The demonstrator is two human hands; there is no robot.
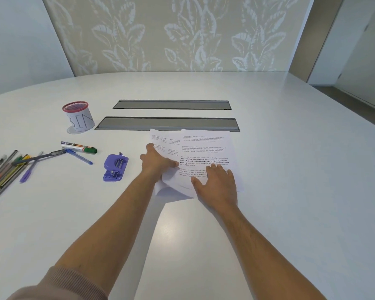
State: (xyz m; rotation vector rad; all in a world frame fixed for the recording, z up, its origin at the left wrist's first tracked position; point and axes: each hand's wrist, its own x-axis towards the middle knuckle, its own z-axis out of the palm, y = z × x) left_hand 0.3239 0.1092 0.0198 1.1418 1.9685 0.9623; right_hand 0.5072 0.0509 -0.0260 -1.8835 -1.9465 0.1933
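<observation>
Here, on a white rounded table (268,148), lies one loose stack of white printed paper sheets (204,148), fanned so that at least three separate sheets show at the far edge, just in front of the nearer of two grey recessed metal trays (168,124) set into the tabletop. The near left corner of the stack buckles up off the surface. To the left stand one purple plastic hole punch (115,167) and one red mesh cup wrapped in a white paper label reading BIN (78,116). Between and beyond them are one white marker with a green cap (79,147), one blue pen (79,156), one dark grey pen (39,158), one purple pen (30,168), and a bundle of thin coloured pens (4,172) at the table's left edge, too crowded to count. The left hand (158,162) rests on the left part of the stack, thumb spread away towards the far side and fingers fairly straight, their tips reaching the left edge of the top sheet; whether they slip under it cannot be told. The right hand (217,185) lies flat on the near half of the top sheet, fingers extended and slightly spread, pressing down. Both hands are apart from each other, with printed text showing between them.
</observation>
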